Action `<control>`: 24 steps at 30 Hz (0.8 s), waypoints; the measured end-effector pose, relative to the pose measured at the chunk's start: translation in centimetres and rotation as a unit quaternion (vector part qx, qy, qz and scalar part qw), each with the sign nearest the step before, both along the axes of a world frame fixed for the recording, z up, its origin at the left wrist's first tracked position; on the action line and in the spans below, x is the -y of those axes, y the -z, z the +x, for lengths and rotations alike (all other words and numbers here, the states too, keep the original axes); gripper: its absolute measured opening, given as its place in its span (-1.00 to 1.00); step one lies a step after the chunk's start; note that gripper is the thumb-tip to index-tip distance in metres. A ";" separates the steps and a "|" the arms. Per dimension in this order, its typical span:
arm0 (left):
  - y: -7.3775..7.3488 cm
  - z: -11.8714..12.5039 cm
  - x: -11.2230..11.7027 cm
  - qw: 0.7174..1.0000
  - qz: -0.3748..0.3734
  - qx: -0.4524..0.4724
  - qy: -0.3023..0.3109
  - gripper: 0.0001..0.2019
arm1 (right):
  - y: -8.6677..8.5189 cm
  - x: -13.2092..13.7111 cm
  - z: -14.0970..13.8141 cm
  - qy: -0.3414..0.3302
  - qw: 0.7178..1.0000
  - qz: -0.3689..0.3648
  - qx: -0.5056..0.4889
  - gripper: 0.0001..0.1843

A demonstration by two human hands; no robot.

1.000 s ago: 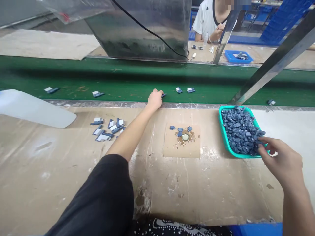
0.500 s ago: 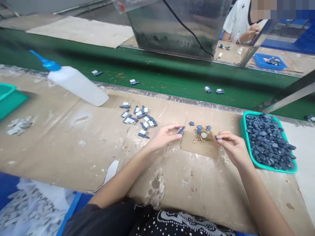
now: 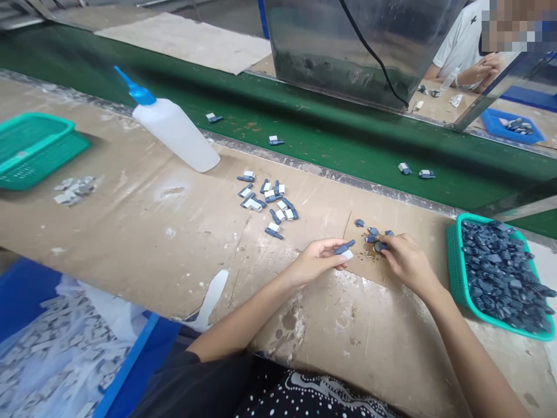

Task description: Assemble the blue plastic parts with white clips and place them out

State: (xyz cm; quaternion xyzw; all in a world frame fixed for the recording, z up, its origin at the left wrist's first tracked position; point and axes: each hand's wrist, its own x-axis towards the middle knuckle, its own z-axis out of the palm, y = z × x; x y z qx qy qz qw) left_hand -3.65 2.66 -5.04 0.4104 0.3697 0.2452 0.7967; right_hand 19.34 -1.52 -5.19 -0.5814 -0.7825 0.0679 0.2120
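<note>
My left hand [image 3: 317,260] pinches a dark blue plastic part with a white block [image 3: 345,249], its stem pointing up to the right. Between the fingertips of my right hand [image 3: 408,262] is a small dark blue piece [image 3: 381,247], down at the wet brown patch, where it mostly covers the round cap. Several more small blue pieces [image 3: 372,234] lie around that patch on a cardboard square [image 3: 363,268]. To the left of my hands, several blue parts with white blocks [image 3: 274,197] are scattered on the cardboard-covered table.
A green basket [image 3: 455,273] heaped with dark blue pieces stands at right. Left are a white squeeze bottle [image 3: 178,130], a pile of grey-white blocks [image 3: 73,190] and a green basket [image 3: 41,159]. Several parts lie on the green belt [image 3: 331,148]. A person [image 3: 463,43] sits across.
My right hand has moved left and brought its small piece to the cap. In my left hand the part has turned so its white block shows. The view has shifted left.
</note>
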 end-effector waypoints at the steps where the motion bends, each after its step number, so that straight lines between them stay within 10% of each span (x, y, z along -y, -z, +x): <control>1: 0.0 0.1 0.1 1.000 0.001 -0.002 0.002 -0.67 | 0.0 0.2 -0.1 0.010 1.000 0.000 -0.005 -0.81; 5: -0.1 0.5 0.7 0.999 0.025 -0.013 0.024 -0.79 | -0.5 1.8 -1.6 0.104 0.973 -0.015 -0.206 -0.85; 9: -0.3 0.8 1.4 0.998 0.040 -0.007 0.050 -0.81 | -0.8 3.8 -4.1 0.097 0.841 -0.098 -0.522 -0.79; 12: -0.3 1.0 1.8 0.997 0.039 0.005 0.063 -0.81 | -0.8 4.5 -5.3 0.091 0.795 -0.118 -0.587 -0.77; 24: -1.2 2.1 4.0 0.999 0.028 0.026 -0.030 -0.81 | -1.6 6.5 -7.1 0.099 0.886 -0.066 -0.449 -0.71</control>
